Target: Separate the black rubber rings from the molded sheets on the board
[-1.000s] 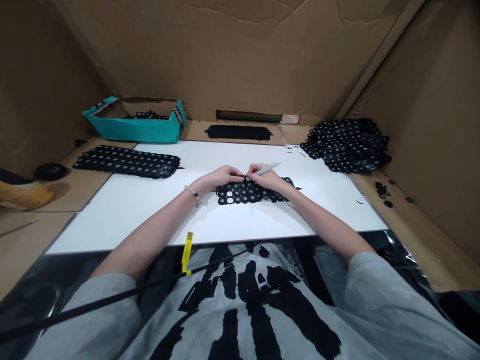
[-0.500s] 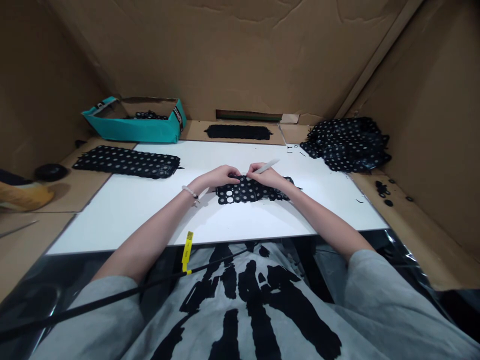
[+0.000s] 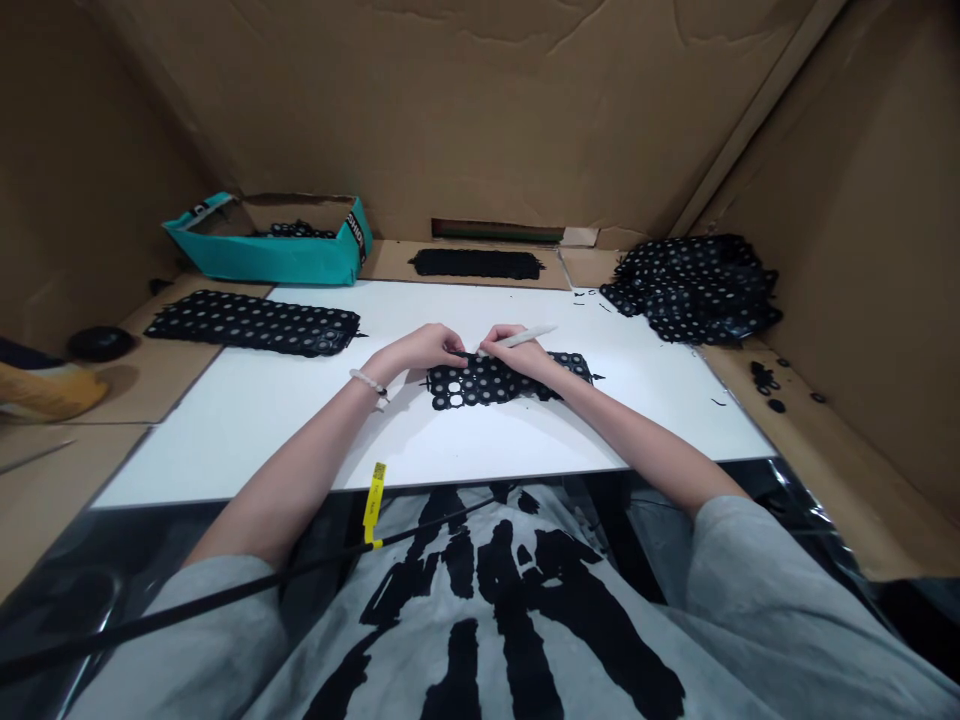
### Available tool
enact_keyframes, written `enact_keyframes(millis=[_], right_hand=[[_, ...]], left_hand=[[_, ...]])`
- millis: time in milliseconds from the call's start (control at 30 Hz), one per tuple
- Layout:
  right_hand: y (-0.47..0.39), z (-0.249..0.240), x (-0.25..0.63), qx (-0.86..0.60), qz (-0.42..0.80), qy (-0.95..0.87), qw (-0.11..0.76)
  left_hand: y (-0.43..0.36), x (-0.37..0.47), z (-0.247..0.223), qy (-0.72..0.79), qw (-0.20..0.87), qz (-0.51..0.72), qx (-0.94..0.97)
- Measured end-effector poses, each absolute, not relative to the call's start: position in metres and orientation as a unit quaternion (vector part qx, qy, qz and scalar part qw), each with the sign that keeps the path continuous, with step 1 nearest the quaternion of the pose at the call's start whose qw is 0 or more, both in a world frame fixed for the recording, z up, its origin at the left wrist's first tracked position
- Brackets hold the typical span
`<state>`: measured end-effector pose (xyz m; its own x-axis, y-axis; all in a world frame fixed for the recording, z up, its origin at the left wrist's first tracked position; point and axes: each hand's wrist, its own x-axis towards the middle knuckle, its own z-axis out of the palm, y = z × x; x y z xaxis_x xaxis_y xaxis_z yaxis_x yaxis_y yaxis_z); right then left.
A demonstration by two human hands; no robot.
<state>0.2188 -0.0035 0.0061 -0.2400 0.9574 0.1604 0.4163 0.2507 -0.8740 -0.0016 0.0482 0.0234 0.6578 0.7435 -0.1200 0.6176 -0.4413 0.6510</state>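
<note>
A black sheet with rows of pale round spots (image 3: 487,385) lies flat on the white board in front of me, and two spots near its left end show as bright white openings. My left hand (image 3: 429,348) is closed at the sheet's far left edge, thumb and fingers pinching that edge. In my right hand (image 3: 516,354) is a slim white pen-shaped tool (image 3: 534,333), held like a pencil. Its tip meets the sheet's far edge close to my left fingertips; the exact contact is too small to make out. My right hand and wrist cover part of the sheet.
Another spotted sheet (image 3: 255,322) lies at left, below a teal box (image 3: 277,260) with spotted pieces inside. A plain black strip (image 3: 476,264) lies at the back. Spotted sheets are piled (image 3: 697,290) at right, near small black scraps (image 3: 765,380). Cardboard walls (image 3: 480,120) surround the board.
Both hands have moved slightly left along the sheet's far edge, the tool going with my right hand. The sheet's left end has shifted a little left.
</note>
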Motion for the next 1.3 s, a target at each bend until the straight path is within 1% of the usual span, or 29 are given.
enact_keyframes(millis=[233,533,600,700,833,900,1033,1100,1200,1300], right_hand=[[-0.007,0.005,0.219,-0.494,0.348,-0.702,0.377],[-0.003,0.001,0.219,-0.498,0.363,-0.67,0.415],[-0.006,0.002,0.218,-0.496,0.349,-0.682,0.41],[-0.011,0.001,0.215,-0.496,0.303,-0.707,0.403],[-0.014,-0.001,0.211,-0.499,0.256,-0.726,0.398],[-0.013,0.0,0.211,-0.502,0.252,-0.727,0.395],[-0.01,0.006,0.22,-0.518,0.284,-0.71,0.383],[-0.006,0.009,0.226,-0.525,0.31,-0.693,0.384],[-0.001,0.011,0.229,-0.511,0.353,-0.672,0.404],[0.0,0.011,0.225,-0.481,0.365,-0.684,0.409]], left_hand=[[0.047,0.005,0.023,0.403,0.406,0.152,0.806],[0.047,0.003,0.018,0.423,0.437,0.149,0.78],[0.047,0.003,0.017,0.422,0.454,0.151,0.77],[0.045,0.003,0.017,0.418,0.508,0.156,0.737],[0.043,0.003,0.021,0.393,0.562,0.134,0.716],[0.043,0.003,0.024,0.386,0.551,0.12,0.73],[0.047,0.0,0.024,0.397,0.463,0.138,0.78],[0.05,-0.001,0.022,0.405,0.438,0.152,0.788],[0.049,-0.001,0.023,0.411,0.45,0.147,0.779],[0.045,-0.001,0.027,0.411,0.462,0.145,0.773]])
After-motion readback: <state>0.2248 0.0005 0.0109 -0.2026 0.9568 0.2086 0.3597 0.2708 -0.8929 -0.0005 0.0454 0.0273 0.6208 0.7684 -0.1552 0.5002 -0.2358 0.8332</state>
